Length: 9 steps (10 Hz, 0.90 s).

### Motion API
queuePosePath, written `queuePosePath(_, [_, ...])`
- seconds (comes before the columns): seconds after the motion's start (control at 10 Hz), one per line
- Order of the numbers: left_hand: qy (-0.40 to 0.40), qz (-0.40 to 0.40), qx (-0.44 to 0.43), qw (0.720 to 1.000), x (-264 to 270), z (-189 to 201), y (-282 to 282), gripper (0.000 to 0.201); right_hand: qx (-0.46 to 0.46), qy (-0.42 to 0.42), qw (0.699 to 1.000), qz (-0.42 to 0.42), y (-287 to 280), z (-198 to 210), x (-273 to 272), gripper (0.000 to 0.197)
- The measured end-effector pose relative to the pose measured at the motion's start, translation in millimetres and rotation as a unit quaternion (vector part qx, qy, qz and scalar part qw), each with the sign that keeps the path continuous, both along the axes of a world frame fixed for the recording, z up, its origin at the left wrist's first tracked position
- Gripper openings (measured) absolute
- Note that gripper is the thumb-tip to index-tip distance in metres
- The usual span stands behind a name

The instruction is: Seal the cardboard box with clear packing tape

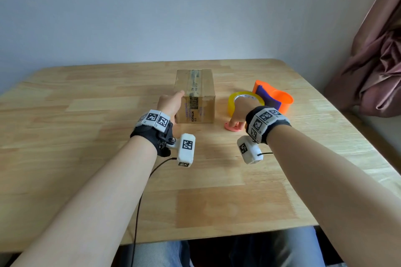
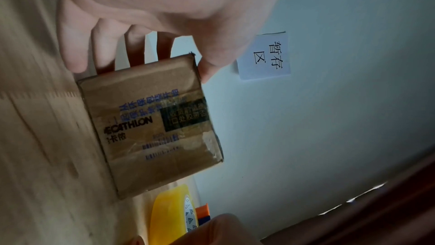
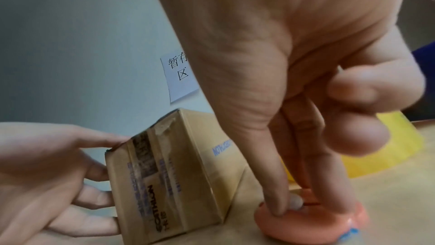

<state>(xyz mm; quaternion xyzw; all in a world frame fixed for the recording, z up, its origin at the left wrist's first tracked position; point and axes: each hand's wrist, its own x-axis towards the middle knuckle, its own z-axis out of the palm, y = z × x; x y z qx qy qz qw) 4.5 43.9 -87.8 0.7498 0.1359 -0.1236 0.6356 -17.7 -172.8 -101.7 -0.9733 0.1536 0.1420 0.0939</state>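
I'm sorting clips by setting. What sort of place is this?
Likely a small packing or storage room: a wooden table, a wall sign reading 暂存区 (temporary storage area), and a cardboard box beside a tape roll.

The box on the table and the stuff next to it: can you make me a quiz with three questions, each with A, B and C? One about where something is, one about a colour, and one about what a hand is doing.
1. Where is the yellow tape roll, going by the cardboard box?
A. To its left.
B. To its right.
C. On top of it.

2. What colour is the small thing under the fingertips of the right hand?
A. Green.
B. Pink.
C. Black.

3. What is the left hand doing?
A. Waving in the air.
B. Lifting the tape roll.
C. Holding the box's left side, thumb on top.

Answers:
1 B: the head view shows the roll right of the box.
2 B: the right wrist view shows it pink.
3 C: its fingers lie on the side and its thumb on the top edge.
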Motion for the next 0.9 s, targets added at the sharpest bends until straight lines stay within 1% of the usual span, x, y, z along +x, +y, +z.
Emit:
queuePosePath(0.1, [0.008,0.011,0.002,1.000,0.2,-1.2,1.2,0.031,0.052,-0.002,0.999,-0.014,2.2,-5.8,-1.1,0.029])
queuePosePath(0.2, [0.016,-0.004,-0.001,1.000,1.3,-3.0,2.7,0.039,0.106,-0.005,0.994,-0.031,5.7,-10.7,-1.8,0.023])
queuePosePath(0.3, [0.026,0.000,0.005,1.000,2.6,-5.2,2.7,0.068,0.118,-0.030,0.992,-0.041,10.0,-12.8,-0.5,0.025])
queuePosePath(0.4, [0.037,0.004,0.002,0.999,2.3,-6.1,3.0,0.072,0.116,-0.028,0.992,-0.039,14.6,-12.3,3.2,0.028])
queuePosePath(0.5, [0.034,0.004,0.000,0.999,2.4,-6.7,1.6,0.070,0.116,-0.011,0.992,-0.041,16.2,-6.2,2.0,0.028])
queuePosePath(0.6, [0.035,0.007,0.000,0.999,2.9,-6.3,2.1,0.070,0.110,-0.012,0.993,-0.040,13.6,3.4,0.1,0.030])
queuePosePath(0.7, [0.034,0.010,0.000,0.999,2.5,-7.0,2.0,0.073,0.097,-0.032,0.994,-0.029,13.0,17.4,-5.8,0.027])
queuePosePath(0.8, [-0.001,0.026,0.020,0.999,7.6,7.0,2.0,0.083,0.143,-0.079,0.986,-0.030,16.6,43.5,-7.0,0.023])
queuePosePath(0.9, [-0.075,0.039,0.034,0.996,15.9,40.1,-0.4,0.074,0.181,-0.180,0.966,-0.042,19.4,78.0,-5.1,0.018])
